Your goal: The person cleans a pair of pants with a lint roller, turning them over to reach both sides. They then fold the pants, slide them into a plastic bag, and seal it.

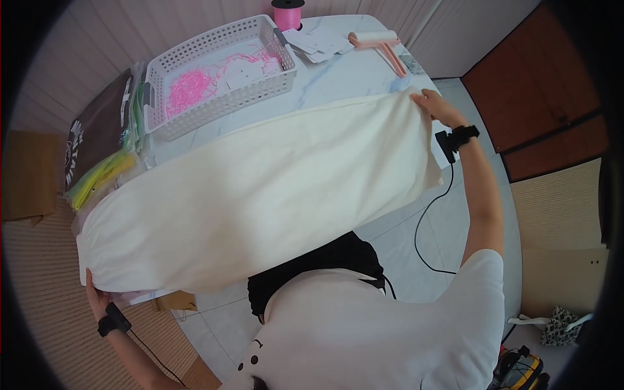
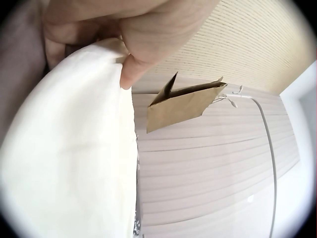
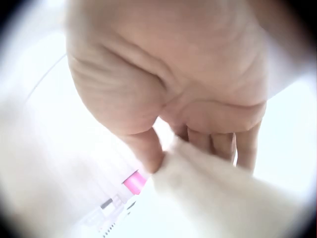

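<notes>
A long cream garment (image 1: pixel 260 188), gathered along a band at its left end, stretches across the white table. My left hand (image 1: pixel 97 300) pinches the edge of that gathered end, low at the left. In the left wrist view the thumb (image 2: pixel 132 72) presses on the cream fabric (image 2: pixel 74 148), and the other fingers are partly hidden behind it. At the far right my right hand (image 1: pixel 442 109) pinches the upper corner of the garment's wide end. The right wrist view shows the fabric (image 3: pixel 208 188) between thumb and fingers, somewhat blurred.
A white plastic basket (image 1: pixel 224 107) with pink paper shreds stands at the back. Beside it are a pink ribbon spool (image 1: pixel 288 16), white cards (image 1: pixel 318 45) and a lint roller (image 1: pixel 377 42). Bagged items (image 1: pixel 101 127) lie on the left; a cable (image 1: pixel 419 227) hangs from the right wrist.
</notes>
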`<state>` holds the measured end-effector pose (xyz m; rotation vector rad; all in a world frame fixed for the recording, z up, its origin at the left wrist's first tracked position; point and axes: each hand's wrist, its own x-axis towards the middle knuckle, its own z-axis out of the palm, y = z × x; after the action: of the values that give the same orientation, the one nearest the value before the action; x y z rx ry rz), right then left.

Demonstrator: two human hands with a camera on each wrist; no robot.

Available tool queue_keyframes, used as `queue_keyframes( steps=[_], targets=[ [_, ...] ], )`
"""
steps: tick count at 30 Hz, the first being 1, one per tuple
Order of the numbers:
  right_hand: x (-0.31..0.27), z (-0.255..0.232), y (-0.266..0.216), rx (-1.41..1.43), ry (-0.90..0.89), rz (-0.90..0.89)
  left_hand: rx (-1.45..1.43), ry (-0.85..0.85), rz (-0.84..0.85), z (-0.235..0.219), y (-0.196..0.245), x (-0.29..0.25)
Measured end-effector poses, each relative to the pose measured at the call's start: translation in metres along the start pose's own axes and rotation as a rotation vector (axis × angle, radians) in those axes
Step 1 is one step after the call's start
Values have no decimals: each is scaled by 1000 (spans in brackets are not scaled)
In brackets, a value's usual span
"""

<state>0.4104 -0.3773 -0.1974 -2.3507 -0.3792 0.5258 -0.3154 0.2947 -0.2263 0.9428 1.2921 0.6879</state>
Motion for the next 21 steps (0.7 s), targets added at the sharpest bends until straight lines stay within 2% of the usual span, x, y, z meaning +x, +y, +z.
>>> queue_keyframes(
  steps=[2, 5, 6, 9, 10, 11, 13, 14, 16, 17, 18, 19, 21],
  targets=[
    [9, -1, 17, -376, 34, -18, 44, -62, 8, -5, 3, 1],
    [-26, 3, -27, -181, 4, 213, 24, -138, -15, -31, -2, 23],
    [-37, -1, -34, -50, -58, 240, 9, -161, -28, -33, -2, 25],
    [-50, -6, -27, 20, -221, 252, 8, -105, 93, -37, -2, 25],
    [-49, -6, -17, -4, -288, 184, 220, 120, 324, -33, 2, 26],
    [-45, -7, -9, 60, -262, 126, 433, 348, 552, -27, 6, 31],
    [-44, -3, -4, 186, -214, 9, 756, 552, 1045, -6, 19, 36],
    [-51, 2, -14, 283, -88, 12, 862, 516, 1313, 9, 29, 32],
    [-55, 5, -14, 141, -65, 86, 1189, 368, 1368, 61, 42, -7],
    [-55, 7, -12, 71, -59, 113, 1259, 357, 1322, 58, 41, 8],
    [-55, 4, -4, 158, -157, 157, 1330, 354, 1270, 52, 36, 26],
    [-53, 2, 6, 239, -267, 198, 1285, 236, 997, 52, 38, 29],
    [-64, 2, 7, 171, -314, 91, 1330, 219, 802, 50, 33, 37]
  ],
)
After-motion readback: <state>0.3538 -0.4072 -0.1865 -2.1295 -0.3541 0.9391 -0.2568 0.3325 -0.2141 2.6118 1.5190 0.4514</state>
